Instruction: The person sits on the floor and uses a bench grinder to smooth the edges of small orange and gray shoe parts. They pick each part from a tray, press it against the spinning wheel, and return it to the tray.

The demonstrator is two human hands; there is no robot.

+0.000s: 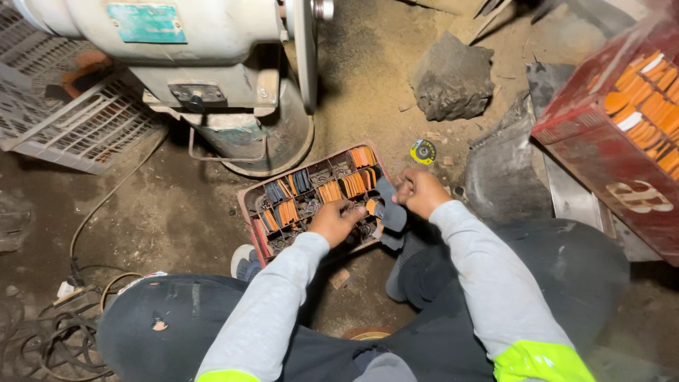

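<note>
Crates, tray and hands lie below a seated person's head camera, on a dusty workshop floor. At far left a white lattice crate (71,120) leans beside a cream bench grinder (205,64), which carries a rectangular teal plate (146,22) on top and a small dark plate on its base.

At centre sits a red compartment tray (249,205) of orange and dark flat pieces. The left hand (336,221) dips into it, fingertips pressed together on something too small to tell. The right hand (419,191) pinches a fanned stack of dark grey oval pieces (389,209) at the tray's right edge.

A small yellow-rimmed disc (423,151) lies just beyond. At right, a red box (601,152) holds orange pieces.

The loosely pinched stack could probably slip and scatter into the dirt, and a knee nudge might tip the tray.
</note>
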